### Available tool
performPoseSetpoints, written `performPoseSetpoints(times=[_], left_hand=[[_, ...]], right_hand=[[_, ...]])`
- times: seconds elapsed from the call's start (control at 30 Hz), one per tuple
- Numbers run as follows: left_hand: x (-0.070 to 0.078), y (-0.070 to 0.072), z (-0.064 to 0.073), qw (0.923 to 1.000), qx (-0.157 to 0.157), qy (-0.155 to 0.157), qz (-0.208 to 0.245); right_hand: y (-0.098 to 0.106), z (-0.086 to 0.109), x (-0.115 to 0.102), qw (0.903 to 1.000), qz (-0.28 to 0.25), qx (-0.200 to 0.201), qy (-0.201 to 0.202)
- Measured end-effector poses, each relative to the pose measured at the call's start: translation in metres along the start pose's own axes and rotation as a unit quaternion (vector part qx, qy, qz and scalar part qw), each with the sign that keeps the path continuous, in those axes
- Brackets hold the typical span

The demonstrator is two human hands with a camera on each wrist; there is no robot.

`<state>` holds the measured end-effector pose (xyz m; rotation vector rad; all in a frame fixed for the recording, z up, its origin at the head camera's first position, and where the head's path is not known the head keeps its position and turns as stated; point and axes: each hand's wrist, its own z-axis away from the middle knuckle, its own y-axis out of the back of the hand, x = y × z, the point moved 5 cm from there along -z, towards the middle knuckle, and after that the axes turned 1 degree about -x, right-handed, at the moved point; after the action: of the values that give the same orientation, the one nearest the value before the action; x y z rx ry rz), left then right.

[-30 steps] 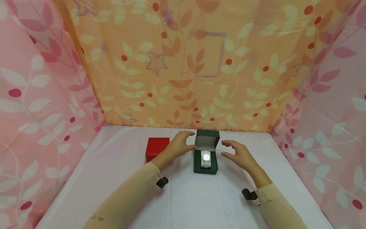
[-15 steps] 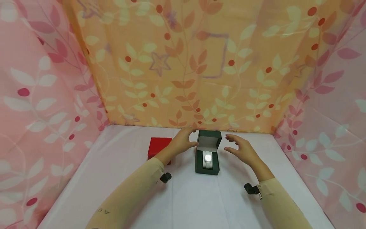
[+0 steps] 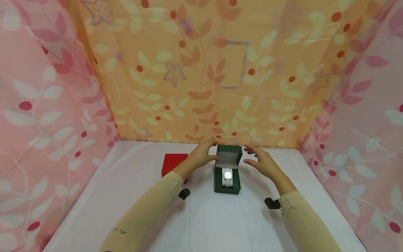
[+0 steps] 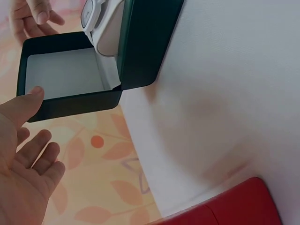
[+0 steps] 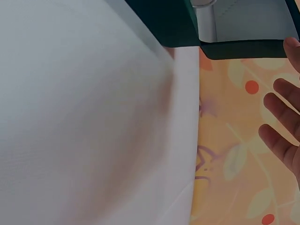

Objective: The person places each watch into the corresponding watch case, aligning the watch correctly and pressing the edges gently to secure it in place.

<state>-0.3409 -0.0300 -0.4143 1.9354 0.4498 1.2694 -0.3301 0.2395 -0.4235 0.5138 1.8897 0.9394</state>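
A dark green watch box [image 3: 227,190] stands with its lid raised on the white-covered table. Inside sits a white watch [image 3: 227,176] with a square face, wrapped round a light cushion. My left hand [image 3: 198,156] is at the lid's left side, fingers spread; in the left wrist view its thumb [image 4: 30,103] overlaps the lid's rim, and I cannot tell if they touch. To the right of the lid, my right hand [image 3: 264,162] has its fingers apart and loosely bent. Its thumb tip [image 5: 292,43] appears by the lid's edge in the right wrist view, contact unclear.
A red box [image 3: 174,163] stands left of the green one, partly hidden behind my left hand and forearm. An orange leaf-patterned cloth [image 3: 201,77] hangs behind the table [image 3: 217,224], and pink patterned cloths [image 3: 53,115] flank both sides.
Both hands have risen slightly alongside the lid. The right hand drew a little away, then came back nearer the lid. The watch box and the red box stay in place.
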Motion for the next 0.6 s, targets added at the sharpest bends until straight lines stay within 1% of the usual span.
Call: performPoseSetpoints(times=[0.1, 0.27, 0.47, 0.6], left_hand=[[-0.002, -0.001, -0.002, 1.0000, -0.001, 0.002, 0.000], [-0.003, -0.003, -0.004, 1.0000, -0.004, 0.001, 0.008], [0.002, -0.003, -0.005, 1.0000, -0.002, -0.002, 0.005], [0.003, -0.004, -0.005, 1.0000, 0.000, -0.001, 0.009]], right_hand=[[-0.002, -0.005, -0.003, 0.9999, -0.005, -0.008, 0.006], [-0.004, -0.010, -0.006, 0.9997, -0.003, -0.024, 0.004], [-0.003, -0.015, -0.009, 0.9995, 0.007, -0.025, 0.016], [-0.003, -0.017, -0.009, 0.9994, 0.014, -0.029, 0.011]])
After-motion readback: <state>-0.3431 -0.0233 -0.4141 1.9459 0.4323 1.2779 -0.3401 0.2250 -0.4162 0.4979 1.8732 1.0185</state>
